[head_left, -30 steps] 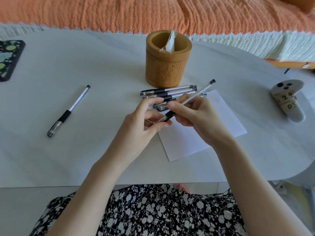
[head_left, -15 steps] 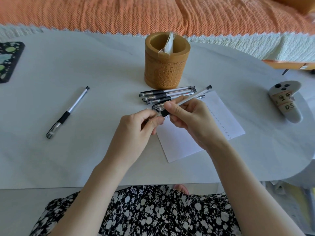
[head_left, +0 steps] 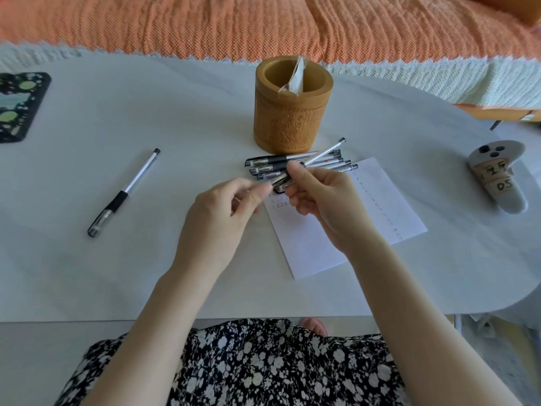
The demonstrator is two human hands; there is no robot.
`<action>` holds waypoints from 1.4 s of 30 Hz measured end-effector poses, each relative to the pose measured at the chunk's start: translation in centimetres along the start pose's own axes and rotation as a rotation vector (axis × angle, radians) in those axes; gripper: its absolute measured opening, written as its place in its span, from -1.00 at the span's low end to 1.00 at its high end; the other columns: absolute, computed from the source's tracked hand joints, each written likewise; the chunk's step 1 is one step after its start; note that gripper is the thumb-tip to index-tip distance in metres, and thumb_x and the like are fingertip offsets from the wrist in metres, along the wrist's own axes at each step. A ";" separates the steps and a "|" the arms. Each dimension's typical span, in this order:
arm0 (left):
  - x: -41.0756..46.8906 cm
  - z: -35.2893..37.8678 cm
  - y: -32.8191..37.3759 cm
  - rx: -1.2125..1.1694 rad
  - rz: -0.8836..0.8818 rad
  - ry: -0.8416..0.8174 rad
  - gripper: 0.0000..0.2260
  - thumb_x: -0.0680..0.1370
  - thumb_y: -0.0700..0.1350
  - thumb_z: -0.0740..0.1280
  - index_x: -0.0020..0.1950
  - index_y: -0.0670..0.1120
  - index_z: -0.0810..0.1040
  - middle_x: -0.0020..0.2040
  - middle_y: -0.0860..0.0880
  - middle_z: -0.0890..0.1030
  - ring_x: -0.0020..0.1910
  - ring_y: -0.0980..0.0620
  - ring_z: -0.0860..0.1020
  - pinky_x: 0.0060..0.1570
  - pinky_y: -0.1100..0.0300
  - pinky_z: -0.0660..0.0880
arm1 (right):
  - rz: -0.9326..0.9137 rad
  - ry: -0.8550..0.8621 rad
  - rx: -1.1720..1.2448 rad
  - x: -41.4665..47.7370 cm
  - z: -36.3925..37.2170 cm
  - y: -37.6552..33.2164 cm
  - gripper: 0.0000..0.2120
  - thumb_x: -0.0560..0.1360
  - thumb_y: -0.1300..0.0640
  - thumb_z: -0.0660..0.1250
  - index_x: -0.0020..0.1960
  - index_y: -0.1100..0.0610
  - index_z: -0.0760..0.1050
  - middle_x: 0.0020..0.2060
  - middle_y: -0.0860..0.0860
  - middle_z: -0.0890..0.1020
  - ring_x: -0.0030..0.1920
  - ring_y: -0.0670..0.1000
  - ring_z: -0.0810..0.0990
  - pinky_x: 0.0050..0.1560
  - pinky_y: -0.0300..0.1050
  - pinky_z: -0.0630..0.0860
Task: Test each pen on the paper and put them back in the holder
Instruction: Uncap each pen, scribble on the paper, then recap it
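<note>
My right hand (head_left: 325,200) grips a pen (head_left: 323,153) by its black grip, its back end pointing up and right toward the holder. My left hand (head_left: 222,209) pinches the clear cap end of that same pen. Beneath the hands lie several capped pens (head_left: 263,164) in a pile, partly on the white paper (head_left: 336,230), which carries small marks along its right edge. A carved bamboo holder (head_left: 292,112) stands just behind the pile with a bit of clear wrapper inside. One more pen (head_left: 126,191) lies alone at the left.
A white controller (head_left: 497,180) with taped labels rests at the right edge of the white table (head_left: 146,273). A dark patterned mat (head_left: 17,106) sits at the far left. An orange blanket (head_left: 263,24) runs along the back. My floral dress is below the table's front edge.
Both hands have shifted slightly up and away with the pen. The left fingers have closed onto the cap end. The pen's angle has flattened a little.
</note>
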State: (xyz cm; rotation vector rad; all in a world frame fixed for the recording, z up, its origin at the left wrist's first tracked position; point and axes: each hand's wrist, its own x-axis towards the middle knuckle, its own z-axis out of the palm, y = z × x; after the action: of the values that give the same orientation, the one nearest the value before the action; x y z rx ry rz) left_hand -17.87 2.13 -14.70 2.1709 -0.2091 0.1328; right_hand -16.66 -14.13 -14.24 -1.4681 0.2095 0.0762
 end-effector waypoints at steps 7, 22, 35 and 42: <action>0.5 -1.3 -1.7 0.099 -0.019 0.132 -0.83 0.56 -0.04 0.26 -0.07 -0.05 0.61 -0.24 0.08 0.61 -0.24 0.14 0.55 -0.22 0.36 0.39 | -0.057 0.140 -0.190 1.9 0.4 -0.9 -0.64 0.59 0.00 0.22 -0.08 0.31 0.56 -0.41 0.10 0.60 -0.49 -0.07 0.51 -0.46 -0.26 0.44; 1.3 -5.6 -5.8 0.515 -0.307 0.333 -0.70 0.52 -0.26 0.24 0.26 -0.14 0.49 0.31 -0.21 0.40 0.28 -0.26 0.36 0.29 -0.11 0.23 | -0.139 0.130 -0.285 0.4 -0.9 -0.3 -0.81 0.55 0.30 0.20 -0.09 0.28 0.59 -0.47 0.03 0.58 -0.49 -0.08 0.50 -0.51 -0.22 0.37; 1.0 -4.3 -3.2 0.013 -0.099 0.274 -0.84 0.45 -0.34 0.34 -0.07 -0.10 0.56 -0.10 0.03 0.64 -0.11 0.14 0.59 -0.19 0.46 0.44 | -0.127 0.046 -0.211 0.1 0.0 0.0 -0.81 0.58 0.22 0.23 -0.10 0.24 0.60 -0.47 0.01 0.57 -0.49 -0.06 0.48 -0.52 -0.23 0.35; -0.3 -1.2 0.7 -0.298 0.104 0.026 -0.81 0.44 -0.26 0.42 -0.07 -0.05 0.46 -0.07 0.09 0.64 -0.07 0.17 0.62 -0.12 0.29 0.53 | -0.118 -0.201 -0.107 -0.6 0.8 -0.6 -0.74 0.53 0.10 0.32 -0.07 0.34 0.53 -0.40 0.07 0.53 -0.44 0.02 0.38 -0.45 -0.20 0.33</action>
State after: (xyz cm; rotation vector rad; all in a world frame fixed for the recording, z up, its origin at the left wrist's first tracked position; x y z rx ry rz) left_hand -18.38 2.71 -13.50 1.8619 -0.3075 0.1777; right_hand -17.12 -13.35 -13.50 -1.5648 -0.0461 0.1403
